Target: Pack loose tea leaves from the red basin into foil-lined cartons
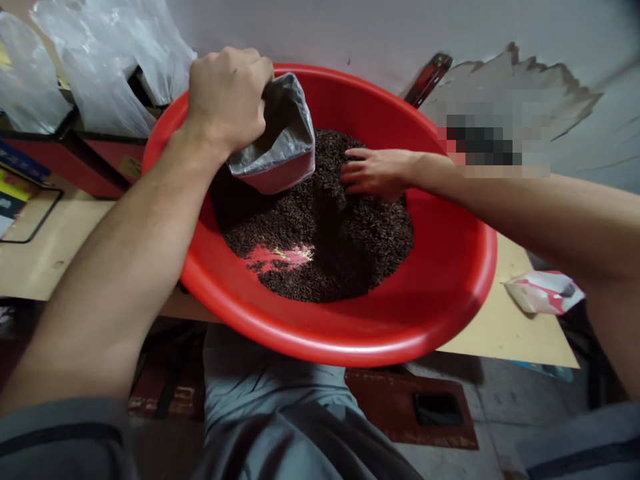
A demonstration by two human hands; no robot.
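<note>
A peeling grey wall point(350, 33) behind, and here's my left grip point(227, 100), closed on the rim of a silvery-lined bag point(295, 157), apparently keeping its mouth open above the basin. My right grip point(375, 172) is at the grains point(385, 233); whether it clutches any, I can't tell. Slim, brown-black, they lie heaped in the red basin point(325, 347), which overhangs the bench's point(520, 333) front edge.

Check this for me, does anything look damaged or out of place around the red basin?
Yes. Behind the red basin, on the right, the wall has a ragged-edged patch that looks peeled or damaged. A crumpled packet also lies loose on the table to the right, looking like stray litter.
</note>
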